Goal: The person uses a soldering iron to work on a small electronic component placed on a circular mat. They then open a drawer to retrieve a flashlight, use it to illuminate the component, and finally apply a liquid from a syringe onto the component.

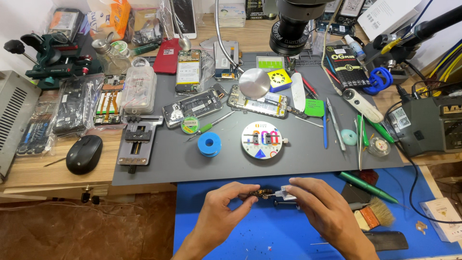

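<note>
Both hands, left [222, 208] and right [321, 208], pinch a small circuit board [261, 194] over the blue mat [269, 236], brush [376, 214] nearby.

Two bare hands enter from the bottom edge: left hand [222, 211], right hand [321, 207]. No gloves, rings, watch or wristband on either. Forearms bare as far as the frame shows; no sleeve or cuff visible. Fingernails short, unpainted. Knuckles and finger creases plain, unmarked, clean.
</note>
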